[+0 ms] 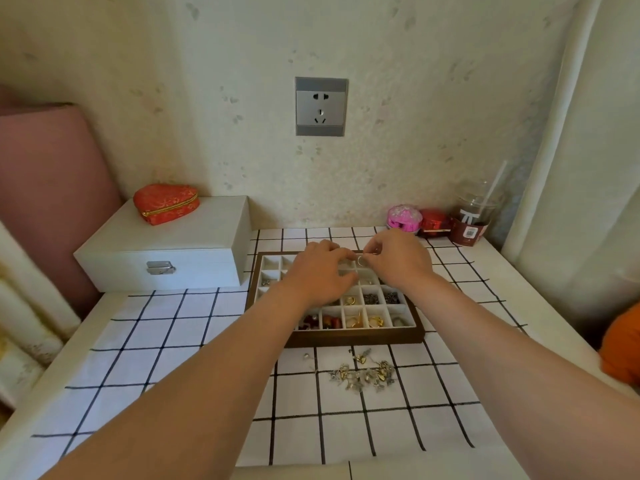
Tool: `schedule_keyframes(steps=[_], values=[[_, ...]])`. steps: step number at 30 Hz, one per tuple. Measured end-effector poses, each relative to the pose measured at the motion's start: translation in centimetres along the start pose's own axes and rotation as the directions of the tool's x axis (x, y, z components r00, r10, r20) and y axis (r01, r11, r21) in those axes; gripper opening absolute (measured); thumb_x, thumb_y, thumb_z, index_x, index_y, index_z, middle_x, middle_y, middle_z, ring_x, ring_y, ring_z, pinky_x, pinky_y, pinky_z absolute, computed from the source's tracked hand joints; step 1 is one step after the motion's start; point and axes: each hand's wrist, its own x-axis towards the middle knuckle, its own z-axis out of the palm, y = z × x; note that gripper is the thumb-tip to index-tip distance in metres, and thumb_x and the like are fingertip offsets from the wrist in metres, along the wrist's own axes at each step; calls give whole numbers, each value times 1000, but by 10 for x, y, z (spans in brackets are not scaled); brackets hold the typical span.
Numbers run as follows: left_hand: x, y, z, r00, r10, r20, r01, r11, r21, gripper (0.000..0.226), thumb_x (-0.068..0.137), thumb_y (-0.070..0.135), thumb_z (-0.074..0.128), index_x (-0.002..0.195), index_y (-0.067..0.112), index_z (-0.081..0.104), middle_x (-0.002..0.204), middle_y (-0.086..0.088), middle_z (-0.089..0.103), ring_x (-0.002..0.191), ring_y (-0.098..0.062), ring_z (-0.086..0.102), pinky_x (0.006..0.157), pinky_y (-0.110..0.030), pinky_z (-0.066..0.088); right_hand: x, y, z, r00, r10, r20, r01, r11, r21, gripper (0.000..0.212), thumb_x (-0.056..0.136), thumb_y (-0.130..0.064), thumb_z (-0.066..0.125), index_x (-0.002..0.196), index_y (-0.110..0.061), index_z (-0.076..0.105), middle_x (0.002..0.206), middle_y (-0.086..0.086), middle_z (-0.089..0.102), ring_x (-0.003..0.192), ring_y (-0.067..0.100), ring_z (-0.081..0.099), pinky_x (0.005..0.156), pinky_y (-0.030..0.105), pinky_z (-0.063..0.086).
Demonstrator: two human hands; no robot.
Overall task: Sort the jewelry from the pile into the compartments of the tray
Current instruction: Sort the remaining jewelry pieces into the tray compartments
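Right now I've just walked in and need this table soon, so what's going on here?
A person is sorting jewelry. Both hands are over the far part of the wooden tray. The right hand pinches a small ring. The left hand is right beside it, but I can't tell if it also holds the ring. Several near compartments already hold pieces. A small pile lies unsorted on the checked cloth in front of the tray.
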Motion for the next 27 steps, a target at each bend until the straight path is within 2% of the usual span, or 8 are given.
schedule_keyframes(steps=[3, 9, 12, 14, 17, 21, 24, 27], values=[[1, -1, 3, 1000, 12, 24, -14, 997, 82, 52, 93, 55, 49, 143, 39, 45, 150, -1, 40, 137, -23, 31, 112, -44, 29, 4, 0, 6, 999, -12, 35, 15, 997, -70, 14, 92, -28, 63, 93, -30, 77, 94, -9, 73, 78, 11, 65, 63, 28, 51], [-1, -2, 2, 998, 21, 56, -27, 995, 94, 55, 93, 54, 49, 146, 38, 41, 154, -2, 35, 140, -23, 28, 114, -43, 27, 5, 5, 1, 993, -19, 120, 19, 1000, 4, 18, 95, -25, 60, 101, -27, 77, 75, -15, 63, 69, 7, 62, 59, 26, 46], [-5, -1, -2, 997, 24, 68, -28, 998, 62, 58, 93, 51, 52, 147, 34, 39, 155, -3, 33, 142, -23, 26, 115, -43, 26, -1, 7, -8, 992, -27, 126, 20, 998, 57, 21, 96, -26, 58, 107, -29, 76, 96, -10, 73, 84, 9, 66, 75, 33, 56], [-11, -1, -6, 998, 25, 62, -28, 999, 42, 58, 92, 49, 55, 147, 33, 40, 153, -2, 36, 140, -22, 29, 113, -43, 29, -7, 6, -14, 991, -43, 125, 31, 995, 92, 21, 96, -26, 59, 109, -30, 75, 105, -8, 73, 91, 10, 65, 82, 35, 56], [-22, 1, -14, 998, 30, 57, -31, 999, 13, 53, 92, 46, 58, 141, 30, 48, 139, -1, 48, 130, -21, 40, 105, -41, 38, -23, -2, -23, 984, -120, 129, 105, 987, 118, 17, 95, -27, 61, 105, -33, 74, 101, -12, 69, 90, 9, 64, 82, 36, 56], [-45, 3, -30, 995, 89, 37, -90, 996, 9, 34, 91, 41, 59, 123, 30, 61, 114, 5, 55, 110, -14, 47, 92, -35, 45, -53, -27, -38, 943, -276, 185, 248, 955, 160, 13, 91, -28, 66, 86, -39, 71, 90, -19, 64, 87, 4, 62, 81, 33, 55], [-68, 0, -42, 989, 139, 48, -139, 990, -3, 10, 89, 34, 62, 98, 34, 60, 97, 9, 53, 93, -12, 52, 78, -29, 47, -76, -44, -43, 888, -370, 272, 311, 921, 236, 10, 87, -28, 72, 87, -38, 73, 90, -17, 67, 86, 2, 62, 81, 29, 54], [-95, -8, -46, 980, 191, 50, -194, 980, 50, 11, 85, 32, 65, 94, 36, 59, 90, 12, 49, 86, -8, 50, 70, -23, 44, -92, -56, -40, 836, -431, 338, 374, 900, 225, 9, 86, -28, 74, 91, -35, 76, 84, -19, 66, 80, -1, 62, 71, 18, 49]])
